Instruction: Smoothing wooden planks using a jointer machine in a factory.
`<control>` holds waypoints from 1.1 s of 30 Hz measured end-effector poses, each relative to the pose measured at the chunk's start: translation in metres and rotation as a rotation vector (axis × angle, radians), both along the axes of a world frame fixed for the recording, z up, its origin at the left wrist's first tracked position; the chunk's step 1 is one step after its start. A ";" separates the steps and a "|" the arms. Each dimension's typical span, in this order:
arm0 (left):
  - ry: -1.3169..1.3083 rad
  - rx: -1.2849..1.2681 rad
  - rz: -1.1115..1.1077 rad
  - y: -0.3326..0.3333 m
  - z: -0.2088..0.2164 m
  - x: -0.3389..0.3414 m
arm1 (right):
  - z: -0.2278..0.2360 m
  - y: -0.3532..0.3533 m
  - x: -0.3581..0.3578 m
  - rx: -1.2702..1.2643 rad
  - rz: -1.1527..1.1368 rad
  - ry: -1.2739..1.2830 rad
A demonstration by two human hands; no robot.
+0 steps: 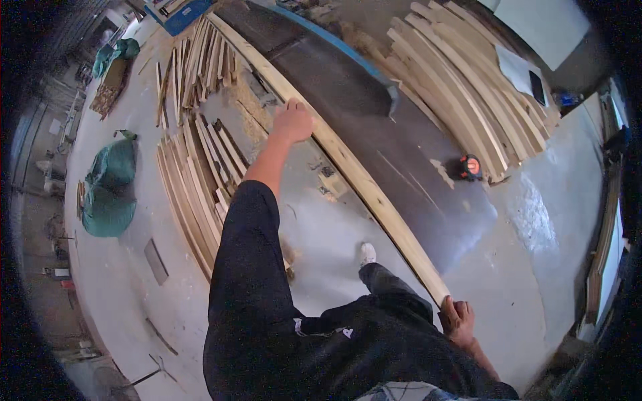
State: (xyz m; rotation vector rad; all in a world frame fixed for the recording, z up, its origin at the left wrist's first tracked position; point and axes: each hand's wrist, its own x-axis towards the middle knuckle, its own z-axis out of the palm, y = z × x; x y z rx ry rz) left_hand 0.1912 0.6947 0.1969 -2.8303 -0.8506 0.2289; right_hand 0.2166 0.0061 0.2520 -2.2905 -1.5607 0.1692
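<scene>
A long, pale wooden board (359, 179) runs diagonally from the far left to the near right, along the near edge of a dark, flat worktable (334, 100). My left hand (293, 121) is closed over the board's edge around its middle, with the arm stretched forward. At the board's near end, my right hand (458, 321) grips the tip, thumb and fingers bent around it. Farther right on the tabletop lies an orange and black tape measure (471, 167), apart from both hands. A blue-edged rail (334, 40) crosses the table beyond the board.
Many wooden strips (461, 87) are piled at the right back, with a phone (537, 87) on paper there. More strips (194, 180) lie stacked on the left. Green sacks (110, 190) stand on the floor (180, 301). A blue bin (180, 17) is at the far end.
</scene>
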 end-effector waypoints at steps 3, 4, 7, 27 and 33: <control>-0.171 -0.077 0.087 0.039 0.012 0.004 | 0.000 0.051 0.006 0.008 -0.025 0.011; -0.201 -0.050 0.077 0.051 0.017 0.007 | 0.000 0.067 0.009 -0.017 -0.062 0.015; -0.115 -0.126 0.155 0.084 0.027 0.008 | -0.001 0.114 0.020 0.038 -0.039 -0.048; -0.059 -0.051 0.152 0.425 0.028 0.041 | -0.008 0.469 0.037 0.020 -0.010 -0.156; -0.227 0.072 0.162 0.484 0.016 0.019 | -0.001 0.569 0.037 -0.077 0.005 -0.150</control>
